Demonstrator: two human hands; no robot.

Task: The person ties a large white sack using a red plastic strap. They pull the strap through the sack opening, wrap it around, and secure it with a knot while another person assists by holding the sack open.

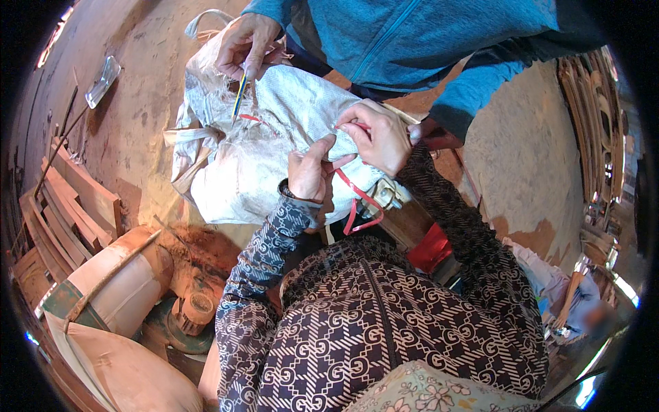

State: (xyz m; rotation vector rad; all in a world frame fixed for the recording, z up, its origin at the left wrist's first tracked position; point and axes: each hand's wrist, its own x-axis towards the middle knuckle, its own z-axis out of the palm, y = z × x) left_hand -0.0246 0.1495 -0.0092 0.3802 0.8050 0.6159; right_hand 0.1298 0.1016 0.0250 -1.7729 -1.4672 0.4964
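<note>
Both hands pinch a red strap: left hand and right hand fingers closed on the red strap at the white woven sack (probably its gathered mouth).

sack: white woven | strap: red | sleeve: brown-cream patterned | co-worker's jacket: blue

one white sack, one red strap, one pencil, three hands (one co-worker's).
</note>
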